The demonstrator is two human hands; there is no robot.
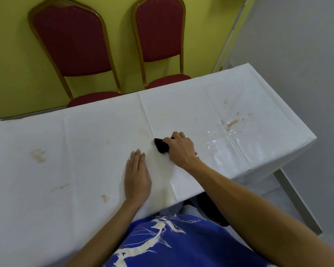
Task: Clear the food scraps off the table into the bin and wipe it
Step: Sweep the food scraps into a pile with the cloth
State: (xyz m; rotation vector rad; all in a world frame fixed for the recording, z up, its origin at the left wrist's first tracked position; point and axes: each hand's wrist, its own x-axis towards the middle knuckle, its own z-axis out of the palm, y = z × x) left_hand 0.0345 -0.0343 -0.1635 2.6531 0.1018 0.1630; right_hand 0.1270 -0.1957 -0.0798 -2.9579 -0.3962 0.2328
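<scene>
I wear a bright blue cloth shirt [201,251] printed with broad cream-white brush strokes and thin, scratchy white lines crossing them. My left forearm [106,228] and right forearm [258,205] are bare to the wrist; where a sleeve ends I cannot see.

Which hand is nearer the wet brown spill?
Right. The right hand, gripping the dark cloth, is left of the wet brown spill; the left hand lies flat farther left.
</scene>
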